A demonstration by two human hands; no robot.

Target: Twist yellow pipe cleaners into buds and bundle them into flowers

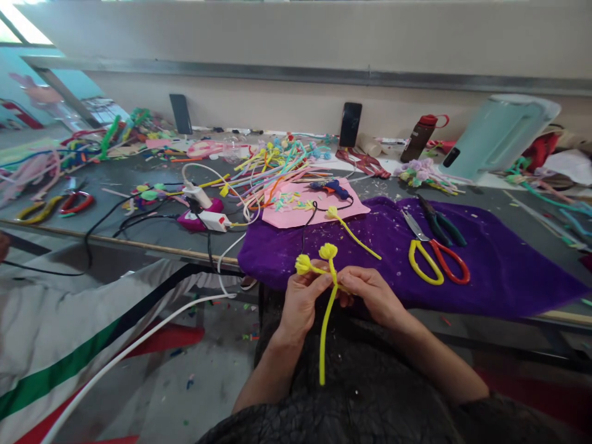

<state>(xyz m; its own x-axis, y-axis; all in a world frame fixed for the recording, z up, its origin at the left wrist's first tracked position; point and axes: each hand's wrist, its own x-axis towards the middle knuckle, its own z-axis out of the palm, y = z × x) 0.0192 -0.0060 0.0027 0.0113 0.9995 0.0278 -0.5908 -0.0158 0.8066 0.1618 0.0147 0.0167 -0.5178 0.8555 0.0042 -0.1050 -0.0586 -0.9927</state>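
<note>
Both hands pinch yellow pipe-cleaner flower stems point(326, 336) in front of the table's edge. Two fluffy yellow heads rise above my fingers, and one long stem hangs straight down. My left hand point(303, 299) is closed on the stems just below the heads. From the other side, my right hand point(365, 290) grips them near the crossing point; its fingertips are partly hidden. Beyond the hands, another yellow pipe-cleaner flower point(354, 233) lies on the purple cloth point(388, 271). To the right rest scissors point(432, 253) with yellow and red handles, and dark-handled pliers point(443, 223).
A glue gun point(335, 189) and small clippings lie on a pink sheet point(282, 219). Loose pipe cleaners point(282, 163) pile up behind it. A power strip point(203, 219) with cables sits left. A bottle point(419, 139) and mint kettle point(502, 139) stand at the back right. Someone's leg point(92, 333) is at left.
</note>
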